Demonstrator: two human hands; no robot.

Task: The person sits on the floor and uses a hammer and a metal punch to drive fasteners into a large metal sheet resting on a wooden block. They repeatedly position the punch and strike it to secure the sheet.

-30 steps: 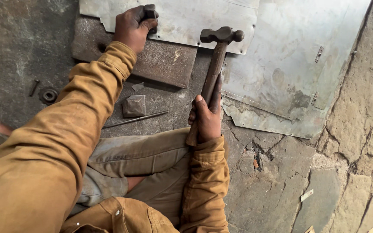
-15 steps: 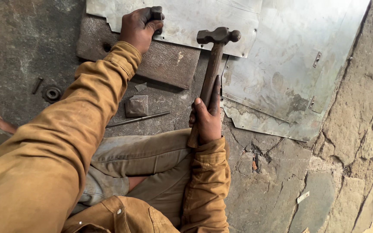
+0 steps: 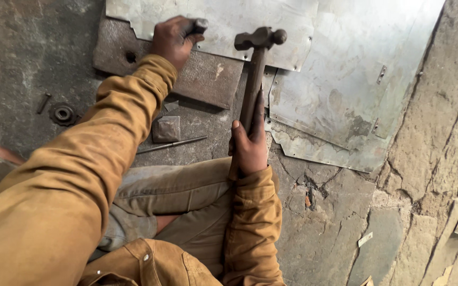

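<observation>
My right hand [image 3: 249,147] grips the wooden handle of a ball-peen hammer [image 3: 257,63], whose steel head is raised over the edge of a thin grey sheet-metal piece [image 3: 229,21]. My left hand [image 3: 173,38] is closed around a short dark steel punch [image 3: 199,25] standing on that sheet's lower edge. The sheet rests on a thick rusty steel block [image 3: 208,79] on the stone floor. I sit with my legs folded, in tan sleeves and trousers.
A larger bent metal sheet [image 3: 345,90] lies to the right. A small square metal block [image 3: 166,128] and a thin rod [image 3: 172,144] lie near my knee. A bolt [image 3: 43,103] and a round washer [image 3: 62,113] sit at the left. Cracked stone [image 3: 430,175] rises on the right.
The hammer head and both hands sit slightly lower and further left in view than before; the grips are unchanged.
</observation>
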